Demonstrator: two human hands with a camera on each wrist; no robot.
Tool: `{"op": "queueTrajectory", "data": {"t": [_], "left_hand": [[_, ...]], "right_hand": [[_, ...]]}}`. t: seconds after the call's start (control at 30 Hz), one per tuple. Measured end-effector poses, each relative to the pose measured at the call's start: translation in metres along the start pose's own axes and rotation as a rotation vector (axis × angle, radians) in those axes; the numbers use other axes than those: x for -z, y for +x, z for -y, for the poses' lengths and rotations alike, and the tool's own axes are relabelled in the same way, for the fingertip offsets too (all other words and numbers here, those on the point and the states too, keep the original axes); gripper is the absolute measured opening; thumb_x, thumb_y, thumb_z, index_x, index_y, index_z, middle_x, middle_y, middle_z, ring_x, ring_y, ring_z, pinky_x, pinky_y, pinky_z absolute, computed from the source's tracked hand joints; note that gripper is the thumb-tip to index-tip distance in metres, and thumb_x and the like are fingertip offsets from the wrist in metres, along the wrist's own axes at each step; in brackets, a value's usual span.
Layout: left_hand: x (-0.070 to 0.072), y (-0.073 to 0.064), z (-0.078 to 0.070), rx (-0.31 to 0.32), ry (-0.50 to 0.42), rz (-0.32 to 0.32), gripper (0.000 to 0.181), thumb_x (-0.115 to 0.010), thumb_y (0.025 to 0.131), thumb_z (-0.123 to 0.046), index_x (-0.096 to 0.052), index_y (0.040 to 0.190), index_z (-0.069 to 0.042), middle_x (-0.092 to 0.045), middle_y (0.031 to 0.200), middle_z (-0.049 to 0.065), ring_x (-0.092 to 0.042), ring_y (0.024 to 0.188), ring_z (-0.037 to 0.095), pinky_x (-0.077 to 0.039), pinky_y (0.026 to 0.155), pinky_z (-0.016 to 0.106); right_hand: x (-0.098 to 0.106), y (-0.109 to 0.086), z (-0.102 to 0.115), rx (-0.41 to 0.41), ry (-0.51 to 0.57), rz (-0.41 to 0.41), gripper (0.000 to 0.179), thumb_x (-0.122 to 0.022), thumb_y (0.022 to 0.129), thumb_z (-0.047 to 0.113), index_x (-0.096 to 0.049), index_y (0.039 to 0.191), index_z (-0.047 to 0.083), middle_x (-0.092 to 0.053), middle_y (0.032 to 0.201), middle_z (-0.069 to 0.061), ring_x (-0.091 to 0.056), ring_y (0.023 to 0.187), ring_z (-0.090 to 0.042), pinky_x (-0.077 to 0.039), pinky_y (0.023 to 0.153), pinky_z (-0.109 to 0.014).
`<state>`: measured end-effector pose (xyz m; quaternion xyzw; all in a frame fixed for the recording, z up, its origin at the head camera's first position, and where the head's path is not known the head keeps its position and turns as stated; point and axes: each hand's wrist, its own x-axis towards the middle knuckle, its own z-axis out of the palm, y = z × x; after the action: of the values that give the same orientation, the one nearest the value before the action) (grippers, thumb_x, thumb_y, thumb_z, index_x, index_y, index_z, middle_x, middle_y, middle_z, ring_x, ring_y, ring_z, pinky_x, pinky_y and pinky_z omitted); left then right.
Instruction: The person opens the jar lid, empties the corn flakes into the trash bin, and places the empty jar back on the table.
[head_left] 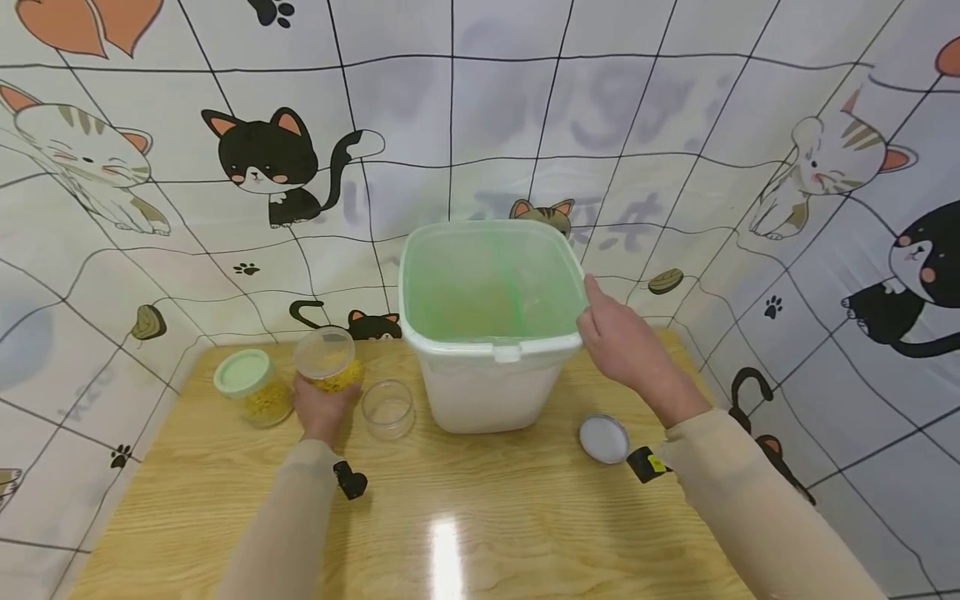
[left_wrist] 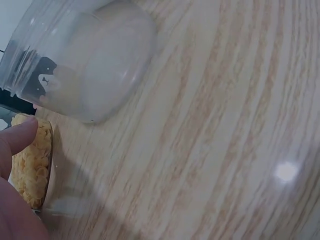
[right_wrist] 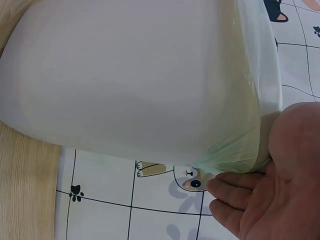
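My left hand grips a clear jar of yellow flakes around its side, the thumb across the front in the left wrist view. A pale-green-lidded jar with similar yellow contents stands just left of that hand. Close on its right is a clear open jar. At the right rim of a large white bin, my right hand touches the edge, its fingers straight along the outside in the right wrist view. A thin greenish plastic bag is folded over the rim there. The bin's mouth looks pale green.
A round, light-coloured lid lies on the wooden table, right of the bin. Behind and on both sides hang white sheets with grid lines and cartoon cats. The bin stands near the table's back edge.
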<state>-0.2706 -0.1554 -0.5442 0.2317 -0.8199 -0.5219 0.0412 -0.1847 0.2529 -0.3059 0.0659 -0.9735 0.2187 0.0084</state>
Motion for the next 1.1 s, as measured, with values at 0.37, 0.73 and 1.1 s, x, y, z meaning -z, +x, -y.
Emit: {"op": "queueTrajectory", "data": {"t": [0.37, 0.73, 1.1], "left_hand": [[0.004, -0.011, 0.003, -0.011, -0.078, 0.018, 0.107, -0.081, 0.076, -0.024, -0.008, 0.152, -0.009, -0.028, 0.151, 0.02, -0.033, 0.138, 0.037, -0.027, 0.118, 0.051], [0.013, -0.017, 0.015, -0.063, 0.006, 0.05, 0.113, -0.085, 0.071, -0.034, -0.011, 0.154, -0.013, -0.035, 0.148, 0.017, -0.034, 0.137, 0.036, -0.027, 0.117, 0.054], [0.032, -0.023, 0.018, -0.097, 0.026, 0.123, 0.116, -0.085, 0.074, -0.033, -0.003, 0.153, -0.007, -0.033, 0.15, 0.025, -0.034, 0.138, 0.041, -0.028, 0.116, 0.055]], "right_hand": [[0.001, 0.0, 0.0, 0.005, -0.004, -0.005, 0.06, -0.017, 0.1, 0.018, -0.002, 0.153, -0.005, -0.057, 0.096, -0.02, -0.051, 0.079, -0.028, -0.044, 0.085, -0.045], [-0.001, 0.001, 0.0, 0.003, 0.003, 0.008, 0.06, -0.015, 0.1, 0.018, 0.0, 0.153, -0.005, -0.054, 0.127, -0.029, -0.052, 0.097, -0.033, -0.043, 0.094, -0.05], [-0.001, 0.001, 0.0, 0.01, -0.014, -0.004, 0.06, -0.015, 0.099, 0.018, -0.002, 0.153, -0.006, -0.054, 0.087, -0.016, -0.051, 0.078, -0.029, -0.045, 0.086, -0.047]]}}
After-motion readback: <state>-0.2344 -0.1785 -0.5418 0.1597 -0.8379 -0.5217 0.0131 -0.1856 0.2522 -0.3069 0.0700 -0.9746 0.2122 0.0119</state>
